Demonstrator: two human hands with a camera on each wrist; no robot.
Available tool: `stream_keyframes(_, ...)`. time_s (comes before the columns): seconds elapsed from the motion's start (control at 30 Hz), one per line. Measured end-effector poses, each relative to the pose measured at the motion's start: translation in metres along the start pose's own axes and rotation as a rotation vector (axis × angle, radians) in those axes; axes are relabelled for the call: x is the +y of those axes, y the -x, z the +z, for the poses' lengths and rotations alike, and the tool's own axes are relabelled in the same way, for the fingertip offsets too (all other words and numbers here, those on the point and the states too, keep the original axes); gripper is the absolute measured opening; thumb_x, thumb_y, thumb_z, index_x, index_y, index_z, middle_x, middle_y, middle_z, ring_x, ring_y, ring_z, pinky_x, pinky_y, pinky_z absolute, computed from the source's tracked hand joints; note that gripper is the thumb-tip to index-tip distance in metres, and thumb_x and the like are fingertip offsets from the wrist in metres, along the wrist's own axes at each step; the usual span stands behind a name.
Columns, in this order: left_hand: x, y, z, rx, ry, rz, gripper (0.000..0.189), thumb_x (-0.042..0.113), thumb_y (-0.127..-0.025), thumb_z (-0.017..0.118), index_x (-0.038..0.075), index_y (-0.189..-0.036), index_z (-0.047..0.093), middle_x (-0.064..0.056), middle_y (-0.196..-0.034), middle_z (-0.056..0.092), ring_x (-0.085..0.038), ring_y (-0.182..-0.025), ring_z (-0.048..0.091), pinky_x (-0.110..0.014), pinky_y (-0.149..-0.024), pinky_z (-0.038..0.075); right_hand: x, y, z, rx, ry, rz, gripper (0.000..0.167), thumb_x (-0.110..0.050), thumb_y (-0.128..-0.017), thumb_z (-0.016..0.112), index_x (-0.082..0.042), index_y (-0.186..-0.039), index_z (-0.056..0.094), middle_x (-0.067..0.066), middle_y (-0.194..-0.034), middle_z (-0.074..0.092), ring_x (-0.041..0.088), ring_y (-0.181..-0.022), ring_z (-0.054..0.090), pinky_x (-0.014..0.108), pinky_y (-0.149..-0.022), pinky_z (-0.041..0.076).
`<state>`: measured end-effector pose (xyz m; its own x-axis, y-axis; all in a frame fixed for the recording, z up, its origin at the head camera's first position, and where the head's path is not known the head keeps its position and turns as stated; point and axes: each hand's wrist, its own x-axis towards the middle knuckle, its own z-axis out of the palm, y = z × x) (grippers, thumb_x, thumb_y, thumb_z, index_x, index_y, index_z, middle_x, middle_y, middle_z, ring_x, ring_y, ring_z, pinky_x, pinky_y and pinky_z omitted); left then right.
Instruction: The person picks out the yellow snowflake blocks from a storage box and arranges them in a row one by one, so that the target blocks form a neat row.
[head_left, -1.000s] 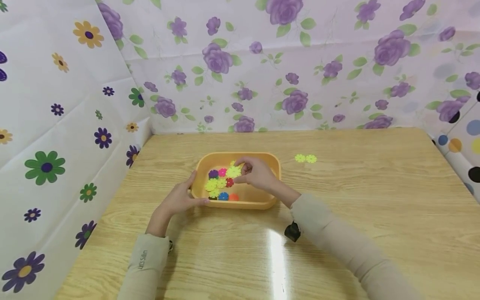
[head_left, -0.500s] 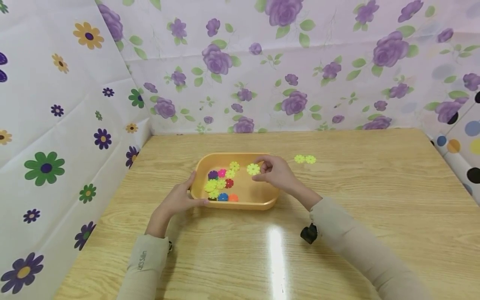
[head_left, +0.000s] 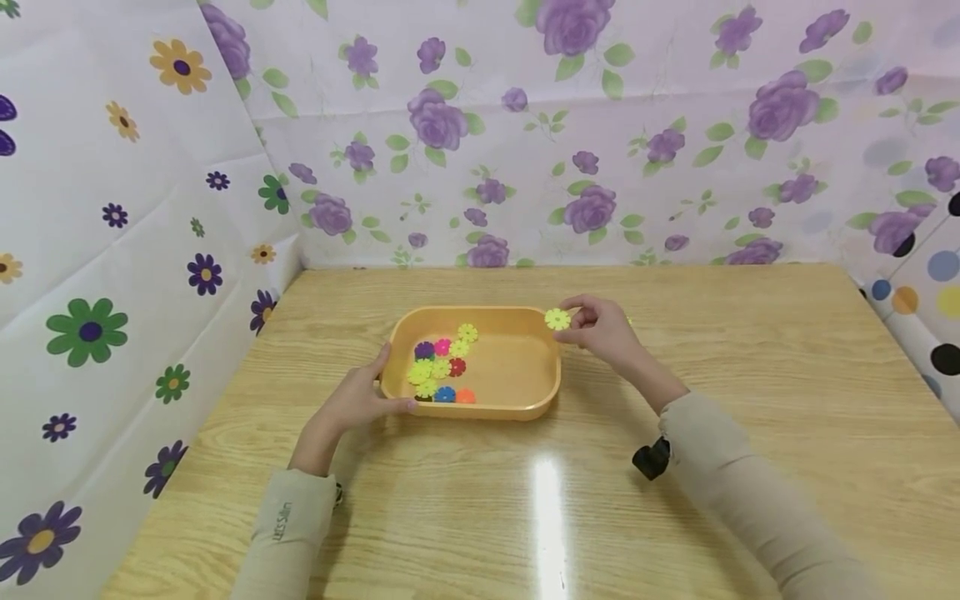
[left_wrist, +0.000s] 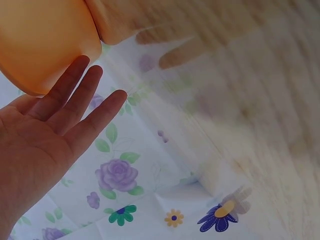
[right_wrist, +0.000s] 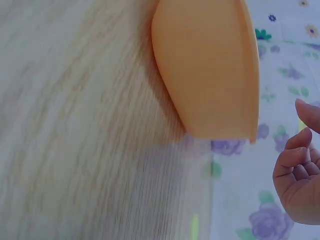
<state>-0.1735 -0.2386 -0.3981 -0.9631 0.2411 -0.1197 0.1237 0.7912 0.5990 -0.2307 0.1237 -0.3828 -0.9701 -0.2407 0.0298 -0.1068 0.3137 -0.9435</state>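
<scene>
My right hand pinches a yellow flower-shaped plastic disc between thumb and fingertips, above the right rim of an orange plastic tray. In the right wrist view, this hand is at the right edge, its other fingers curled. My left hand rests against the tray's left end, thumb along the front rim. The left wrist view shows straight, spread fingers beside the tray's outer wall. More discs lie in the tray's left half: several yellow ones, a red, a blue and an orange.
Behind my right hand, the edge of a yellow disc peeks out on the wooden table. Purple-flowered cloth rises at the table's back edge, and another flowered cloth hangs at the left.
My right hand has carried the yellow disc up and right, from over the pile to the tray's right rim. It now mostly covers two yellow discs on the table. My left hand stays put.
</scene>
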Motion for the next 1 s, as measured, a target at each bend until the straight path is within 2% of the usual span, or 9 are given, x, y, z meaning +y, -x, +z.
stream_keyframes(0.13, -0.001, -0.001, 0.0, -0.002, 0.011, -0.003, 0.112, 0.048, -0.068, 0.075, -0.002, -0.144, 0.01, -0.028, -0.134, 0.039, -0.034, -0.119, 0.043, -0.046, -0.096, 0.035, 0.011, -0.005, -0.014, 0.04, 0.026, 0.032, 0.045, -0.011, -0.078, 0.073, 0.0, -0.117, 0.054, 0.005, -0.072, 0.054, 0.01, -0.056, 0.044, 0.025, -0.053, 0.042)
stream_keyframes(0.3, -0.002, -0.001, 0.0, -0.006, 0.008, -0.011, 0.112, 0.049, -0.068, 0.075, -0.001, -0.144, 0.01, -0.028, -0.135, 0.038, -0.033, -0.119, 0.043, -0.045, -0.096, 0.036, 0.02, -0.004, -0.027, 0.065, 0.062, 0.042, 0.046, -0.012, -0.079, 0.072, 0.0, -0.119, 0.053, 0.005, -0.073, 0.054, 0.01, -0.057, 0.044, 0.028, -0.055, 0.044)
stream_keyframes(0.5, -0.003, -0.001, -0.001, -0.003, -0.005, 0.021, 0.111, 0.047, -0.069, 0.075, -0.003, -0.144, 0.01, -0.028, -0.135, 0.038, -0.032, -0.116, 0.046, -0.044, -0.093, 0.039, 0.031, -0.003, -0.042, 0.094, 0.096, 0.044, 0.046, -0.013, -0.079, 0.072, 0.0, -0.118, 0.053, 0.005, -0.072, 0.054, 0.013, -0.056, 0.047, 0.026, -0.054, 0.045)
stream_keyframes(0.77, -0.003, -0.001, -0.001, 0.002, -0.012, 0.043, 0.111, 0.047, -0.069, 0.075, -0.005, -0.143, 0.011, -0.028, -0.134, 0.039, -0.025, -0.104, 0.051, -0.04, -0.089, 0.042, 0.045, -0.003, -0.062, 0.113, 0.149, 0.088, 0.048, -0.016, -0.081, 0.07, 0.001, -0.122, 0.051, 0.006, -0.077, 0.055, 0.013, -0.059, 0.049, 0.031, -0.059, 0.047)
stream_keyframes(1.0, -0.003, -0.001, -0.001, -0.004, -0.002, 0.02, 0.112, 0.049, -0.068, 0.075, -0.001, -0.144, 0.01, -0.026, -0.138, 0.035, -0.025, -0.108, 0.048, -0.042, -0.092, 0.04, 0.056, -0.003, -0.074, 0.125, 0.186, 0.131, 0.049, -0.018, -0.082, 0.069, 0.0, -0.123, 0.05, 0.008, -0.079, 0.055, 0.026, -0.067, 0.054, 0.037, -0.062, 0.048)
